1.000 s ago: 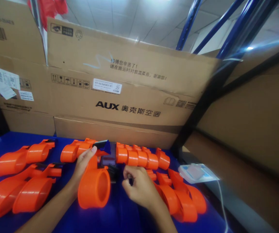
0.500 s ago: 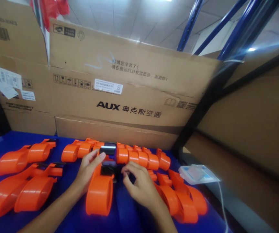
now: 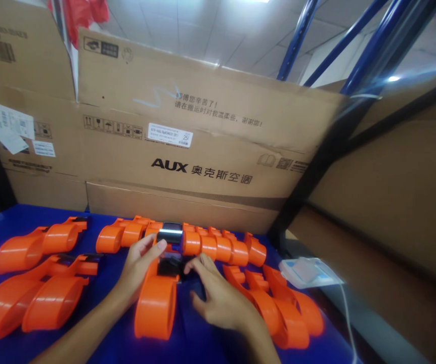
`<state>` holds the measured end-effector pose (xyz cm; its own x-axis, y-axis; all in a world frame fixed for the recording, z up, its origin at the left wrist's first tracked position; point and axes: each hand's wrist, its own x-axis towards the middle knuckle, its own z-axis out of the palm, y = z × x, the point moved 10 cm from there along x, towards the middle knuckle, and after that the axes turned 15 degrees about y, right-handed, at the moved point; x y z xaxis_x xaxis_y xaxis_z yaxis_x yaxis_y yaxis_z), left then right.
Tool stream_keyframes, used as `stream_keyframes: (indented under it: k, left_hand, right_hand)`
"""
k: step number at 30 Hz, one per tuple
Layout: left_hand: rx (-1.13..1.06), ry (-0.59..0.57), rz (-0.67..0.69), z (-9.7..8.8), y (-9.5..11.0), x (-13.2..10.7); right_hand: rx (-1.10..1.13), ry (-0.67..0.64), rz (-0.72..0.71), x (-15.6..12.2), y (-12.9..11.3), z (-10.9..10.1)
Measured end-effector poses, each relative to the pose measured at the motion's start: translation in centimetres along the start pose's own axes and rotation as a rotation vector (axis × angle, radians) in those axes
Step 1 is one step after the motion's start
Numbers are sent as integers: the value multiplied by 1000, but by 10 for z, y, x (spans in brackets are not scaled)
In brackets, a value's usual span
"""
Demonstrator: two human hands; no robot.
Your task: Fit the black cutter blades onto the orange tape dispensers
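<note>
Head view: orange tape dispenser (image 3: 155,301), looped, black-ended

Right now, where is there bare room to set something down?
Bare blue tabletop shows between the orange tape dispenser in the left hand and the right forearm, and between the front-left dispensers and left forearm. Crowded: the back row and right-side cluster.
</note>
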<state>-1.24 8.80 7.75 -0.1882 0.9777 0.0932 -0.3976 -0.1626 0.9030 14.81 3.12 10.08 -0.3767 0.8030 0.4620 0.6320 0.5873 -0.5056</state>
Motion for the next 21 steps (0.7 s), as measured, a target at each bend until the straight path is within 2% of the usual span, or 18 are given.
stream_keyframes:
  k: [7, 12, 16, 21]
  left_hand:
    - [48, -28, 36, 3, 0, -2]
    - [115, -71, 83, 12, 3, -10]
    - [151, -107, 32, 18, -10, -16]
    - [135, -162, -26, 26, -21, -24]
  right_hand:
    - [28, 88, -16, 5, -9, -9]
    - [94, 345, -40, 8, -14, -24]
    - [55, 551, -33, 4, -6, -29]
    - [-5, 690, -48, -3, -5, -32]
